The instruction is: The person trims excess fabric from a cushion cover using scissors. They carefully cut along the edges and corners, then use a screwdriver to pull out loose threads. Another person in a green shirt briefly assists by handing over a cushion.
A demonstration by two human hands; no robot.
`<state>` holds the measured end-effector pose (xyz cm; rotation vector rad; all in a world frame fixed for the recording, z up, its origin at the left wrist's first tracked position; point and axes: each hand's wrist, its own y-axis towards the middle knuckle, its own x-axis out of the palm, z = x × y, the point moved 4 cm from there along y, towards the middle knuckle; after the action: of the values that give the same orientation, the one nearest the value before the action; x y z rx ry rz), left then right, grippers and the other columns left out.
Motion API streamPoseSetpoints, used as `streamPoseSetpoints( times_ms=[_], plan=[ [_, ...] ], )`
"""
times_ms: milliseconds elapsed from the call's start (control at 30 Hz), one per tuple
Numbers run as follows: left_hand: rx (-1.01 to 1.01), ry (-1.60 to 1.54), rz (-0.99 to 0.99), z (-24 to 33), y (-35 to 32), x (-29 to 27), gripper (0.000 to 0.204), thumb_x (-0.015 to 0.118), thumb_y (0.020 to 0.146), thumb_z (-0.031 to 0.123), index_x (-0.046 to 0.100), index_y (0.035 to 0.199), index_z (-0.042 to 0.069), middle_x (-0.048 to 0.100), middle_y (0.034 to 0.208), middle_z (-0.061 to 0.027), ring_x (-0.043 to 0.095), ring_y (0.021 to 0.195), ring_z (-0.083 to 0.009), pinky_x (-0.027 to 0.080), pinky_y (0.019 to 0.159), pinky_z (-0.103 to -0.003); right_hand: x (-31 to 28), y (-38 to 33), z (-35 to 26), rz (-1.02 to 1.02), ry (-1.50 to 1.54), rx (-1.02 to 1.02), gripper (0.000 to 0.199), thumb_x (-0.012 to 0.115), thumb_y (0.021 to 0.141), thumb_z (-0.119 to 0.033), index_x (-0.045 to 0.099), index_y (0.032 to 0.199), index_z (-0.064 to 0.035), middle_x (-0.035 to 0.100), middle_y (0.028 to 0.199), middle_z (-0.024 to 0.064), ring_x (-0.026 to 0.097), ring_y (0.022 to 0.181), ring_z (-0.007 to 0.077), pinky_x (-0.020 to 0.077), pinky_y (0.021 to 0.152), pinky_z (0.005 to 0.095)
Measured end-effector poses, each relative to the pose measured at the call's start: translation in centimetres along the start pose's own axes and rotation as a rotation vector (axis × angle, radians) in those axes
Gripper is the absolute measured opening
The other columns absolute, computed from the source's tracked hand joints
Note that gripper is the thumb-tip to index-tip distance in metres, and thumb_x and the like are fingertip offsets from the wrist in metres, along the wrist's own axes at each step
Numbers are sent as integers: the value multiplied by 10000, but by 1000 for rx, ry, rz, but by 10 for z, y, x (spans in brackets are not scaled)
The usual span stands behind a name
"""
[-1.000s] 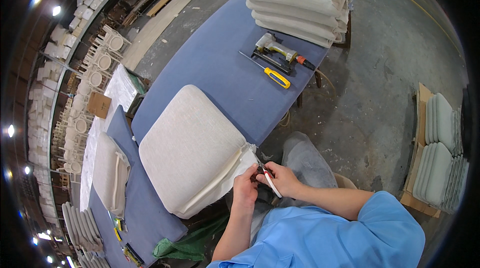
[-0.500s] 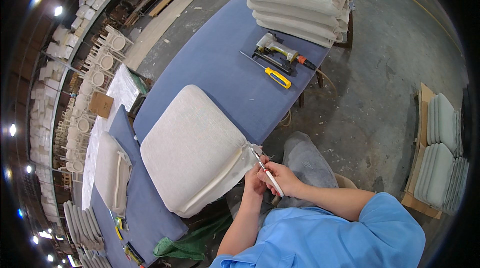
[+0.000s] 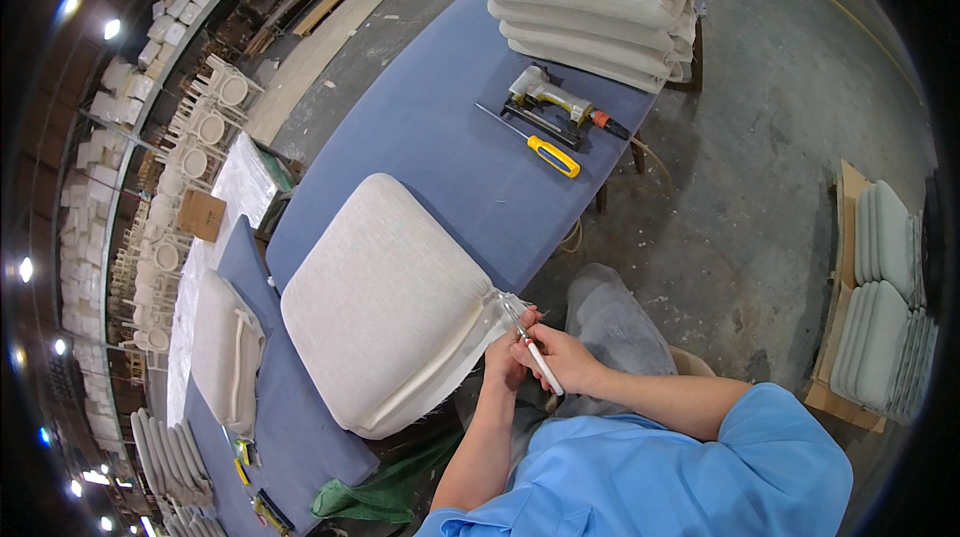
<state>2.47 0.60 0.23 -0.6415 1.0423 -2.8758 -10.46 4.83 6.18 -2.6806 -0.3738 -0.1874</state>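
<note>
A cushion (image 3: 390, 297) covered in off-white fabric lies at the near edge of the blue-covered table (image 3: 420, 87). Loose fabric runs along its near side. At the cushion's right corner, my right hand (image 3: 565, 359) is closed around scissors (image 3: 541, 365) with white handles, their metal blades at the fabric edge. Close beside it, my left hand (image 3: 503, 359) is closed at the loose fabric edge (image 3: 488, 329); its fingertips are partly hidden behind the scissors and my right hand.
On the table are a yellow-handled screwdriver (image 3: 553, 157), a staple gun (image 3: 560, 107) and a stack of cushions (image 3: 590, 7). Another cushion (image 3: 225, 352) and tools (image 3: 243, 457) lie left. Green cloth (image 3: 365, 500) hangs at the near edge; padded seats (image 3: 880, 337) stand right.
The scissors have shifted slightly at the cushion's corner and the fabric there has moved a little. Both hands stay in almost the same place.
</note>
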Motion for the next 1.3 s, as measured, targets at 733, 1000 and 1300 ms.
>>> streamPoseSetpoints(
  times_ms=[733, 1000, 1300],
  plan=[
    [-20, 95, -120, 0, 3, -6, 411, 758, 978, 247, 668, 1305, 13, 719, 1197, -97, 697, 1040, -190, 572, 887, -343, 1, -3, -9, -8, -57, 58, 454, 673, 1033, -459, 502, 1180, -65, 604, 691, 44, 601, 521, 137, 469, 466, 310],
    [81, 199, -363, -2, 7, -12, 475, 606, 1038, 293, 579, 1431, 30, 713, 1078, -83, 677, 865, -163, 533, 741, -300, 2, 9, -18, 0, 15, 57, 463, 660, 1043, -448, 469, 1175, -47, 592, 691, 48, 578, 495, 136, 464, 439, 308],
    [85, 281, -280, -15, 17, -23, 503, 552, 1062, 315, 553, 1489, 49, 676, 764, -63, 616, 530, -143, 488, 462, -276, 5, 16, -16, 54, -48, 0, 473, 664, 1040, -476, 490, 1132, -47, 571, 667, 42, 553, 476, 126, 434, 424, 311]
  ],
)
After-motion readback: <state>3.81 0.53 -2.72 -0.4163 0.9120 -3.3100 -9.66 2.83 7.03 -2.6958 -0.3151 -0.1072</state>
